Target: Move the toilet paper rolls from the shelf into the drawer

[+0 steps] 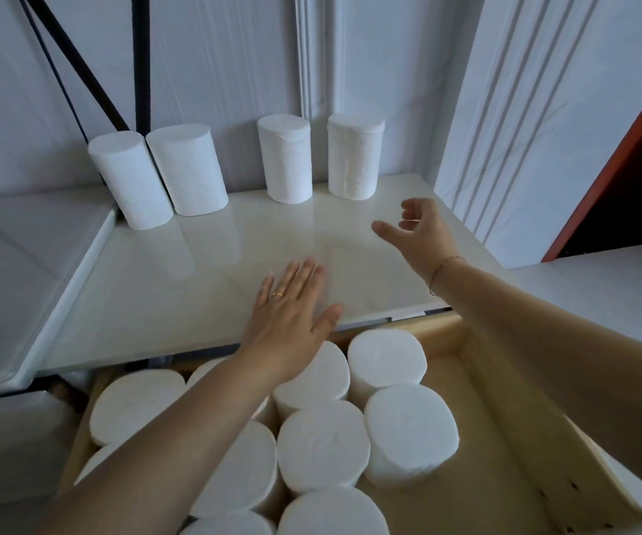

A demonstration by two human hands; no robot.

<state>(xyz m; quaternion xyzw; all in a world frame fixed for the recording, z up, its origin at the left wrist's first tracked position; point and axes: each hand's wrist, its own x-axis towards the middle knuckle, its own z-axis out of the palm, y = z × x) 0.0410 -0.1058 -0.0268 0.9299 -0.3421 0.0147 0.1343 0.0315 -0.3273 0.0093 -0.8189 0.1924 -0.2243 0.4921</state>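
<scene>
- The shelf point(180, 303) carries four toilet paper rolls, all upright along its back edge, against the wall.
- At the shelf's back left, the first roll point(130, 179) and second roll point(188, 169) stand side by side, touching.
- Near the shelf's back middle stands the third roll point(284, 158), apart from the second; the fourth roll point(354, 156) is near it on the right.
- The drawer point(512, 411) stands open below and in front of the shelf's front edge; the drawer rolls point(323, 446) stand on end in it, packed together from its left side.
- The left hand point(292, 307) lies over the middle of the shelf's front edge.
- The right hand point(423, 229) is over the shelf's right part, in front of the fourth roll and apart from it.
- Slanted rods point(80, 67) rise behind the shelf's back left corner.
- A ledge point(22, 256) adjoins the shelf's left edge.
</scene>
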